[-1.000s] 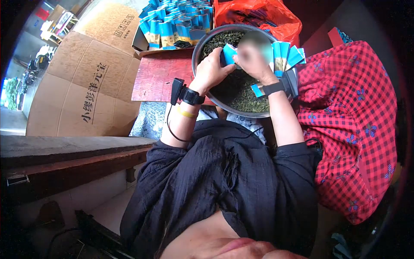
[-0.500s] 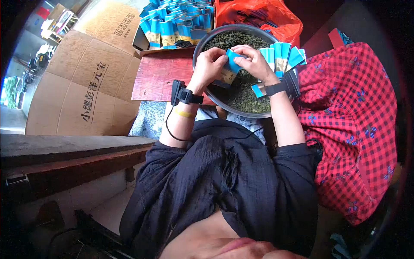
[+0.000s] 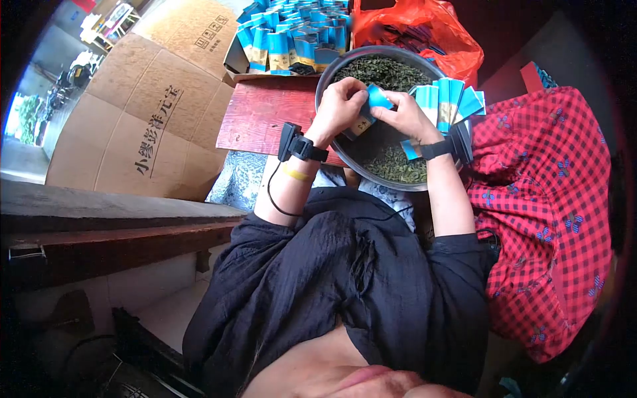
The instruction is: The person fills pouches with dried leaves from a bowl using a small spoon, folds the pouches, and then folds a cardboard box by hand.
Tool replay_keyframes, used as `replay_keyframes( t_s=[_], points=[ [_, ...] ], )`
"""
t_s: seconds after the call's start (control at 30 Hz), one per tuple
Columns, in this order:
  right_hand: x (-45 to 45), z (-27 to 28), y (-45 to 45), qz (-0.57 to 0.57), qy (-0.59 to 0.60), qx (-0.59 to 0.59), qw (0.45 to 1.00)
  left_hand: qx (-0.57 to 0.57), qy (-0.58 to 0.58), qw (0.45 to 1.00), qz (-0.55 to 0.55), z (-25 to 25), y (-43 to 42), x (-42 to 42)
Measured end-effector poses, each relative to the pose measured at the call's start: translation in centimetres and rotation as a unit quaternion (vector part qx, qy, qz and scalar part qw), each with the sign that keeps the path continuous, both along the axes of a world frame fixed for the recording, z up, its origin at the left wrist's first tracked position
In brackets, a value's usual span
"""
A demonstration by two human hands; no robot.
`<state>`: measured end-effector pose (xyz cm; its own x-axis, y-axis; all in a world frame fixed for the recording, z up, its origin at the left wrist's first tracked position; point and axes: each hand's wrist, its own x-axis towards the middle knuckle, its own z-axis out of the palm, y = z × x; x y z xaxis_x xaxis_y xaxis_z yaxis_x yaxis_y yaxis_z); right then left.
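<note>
My left hand [image 3: 342, 109] and my right hand [image 3: 408, 118] are closed on a small blue and gold packet [image 3: 379, 98], held between them over a large metal basin [image 3: 323, 83]. Thumb and fingers of both hands pinch its blue upper part. Dried green leaves [image 3: 381, 69] lie in the basin, heaped at the far side and again near its front. A fan of blue and white packets [image 3: 451, 101] rests at the basin's right rim, close by my right hand. Another blue packet [image 3: 409, 150] shows below my right wrist, partly hidden.
An open carton [image 3: 232, 56] filled with blue and gold packets stands behind a red wooden board [image 3: 262, 113]. An orange plastic bag [image 3: 424, 26] sits behind the basin. Large cardboard [image 3: 119, 113] stands at left, red checked cloth [image 3: 544, 172] at right, and a dark ledge [image 3: 119, 212] nearer me.
The whole view has shifted slightly, with things now lower and further right. Both hands stay on the packet, and the right fingers now lie lower along its edge.
</note>
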<state>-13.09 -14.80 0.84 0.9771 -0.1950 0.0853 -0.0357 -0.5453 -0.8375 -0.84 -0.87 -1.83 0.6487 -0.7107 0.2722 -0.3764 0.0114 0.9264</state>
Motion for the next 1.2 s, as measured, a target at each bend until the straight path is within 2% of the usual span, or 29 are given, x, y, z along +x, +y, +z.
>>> replay_keyframes(
  t_s=[0.07, 0.13, 0.2, 0.33, 0.4, 0.5, 0.57, 0.63, 0.77, 0.83, 0.87, 0.9, 0.93, 1.0, 1.03, 1.07, 1.1, 1.2],
  points=[
    [0.1, 0.0, 0.0, -0.032, -0.086, -0.007, 0.996, -0.005, 0.040, 0.999, -0.003, 0.1, -0.1, 0.0],
    [0.3, -0.2, -0.5, -0.037, -0.083, 0.000, 0.996, -0.030, 0.060, 0.998, 0.004, 0.1, -0.1, 0.0],
    [0.4, -0.4, -0.8, -0.071, -0.118, 0.085, 0.987, -0.030, 0.072, 0.997, 0.004, 0.2, -0.1, 0.0],
    [0.6, -0.5, -0.6, -0.069, -0.173, 0.133, 0.973, -0.032, 0.087, 0.996, -0.013, 0.1, -0.2, 0.0],
    [0.5, -0.2, -0.7, -0.070, -0.164, 0.113, 0.977, -0.032, 0.085, 0.996, -0.019, 0.3, -0.1, -0.3],
    [0.6, -0.2, -0.7, -0.093, -0.179, 0.144, 0.969, -0.010, 0.094, 0.995, -0.033, 1.3, 0.4, -0.5],
    [0.5, 0.1, -0.6, -0.077, -0.125, 0.213, 0.966, 0.012, 0.104, 0.994, -0.040, 1.4, 0.6, -0.5],
    [0.6, -0.2, -0.5, -0.074, -0.120, 0.205, 0.969, -0.029, 0.110, 0.993, -0.026, 1.2, 0.5, -0.5],
    [0.5, -0.8, -1.2, -0.075, -0.096, 0.147, 0.982, -0.031, 0.087, 0.995, -0.030, 0.7, 0.3, -0.3],
    [0.5, -0.7, -1.1, -0.073, -0.104, 0.136, 0.982, -0.055, 0.159, 0.985, -0.039, 1.3, 0.4, -0.5],
    [0.5, -0.5, -1.3, -0.090, -0.117, 0.127, 0.981, -0.058, 0.158, 0.985, -0.036, 1.3, 0.5, -0.2],
    [0.6, -0.3, -1.2, -0.108, -0.131, 0.117, 0.979, -0.085, 0.110, 0.990, -0.010, 1.5, 0.7, 0.0],
    [0.7, -0.1, -0.7, -0.106, -0.189, 0.178, 0.960, -0.112, 0.061, 0.992, 0.017, 1.7, 1.0, 0.3],
    [0.7, 0.3, -0.9, -0.148, -0.159, 0.197, 0.956, -0.163, 0.099, 0.979, 0.076, 3.8, 3.1, 1.0],
    [0.7, 0.3, -1.0, -0.154, -0.156, 0.174, 0.960, -0.252, 0.105, 0.956, 0.104, 4.4, 4.1, 2.1],
    [0.7, 0.0, -1.3, -0.155, -0.155, 0.173, 0.960, -0.267, 0.110, 0.951, 0.113, 4.5, 5.6, 3.7],
    [0.7, 0.0, -1.2, -0.152, -0.150, 0.178, 0.961, -0.314, 0.067, 0.936, 0.144, 5.1, 6.7, 5.0],
    [0.8, -0.1, -0.9, -0.144, -0.142, 0.183, 0.962, -0.303, 0.077, 0.926, 0.211, 4.2, 9.7, 10.3]
  ],
)
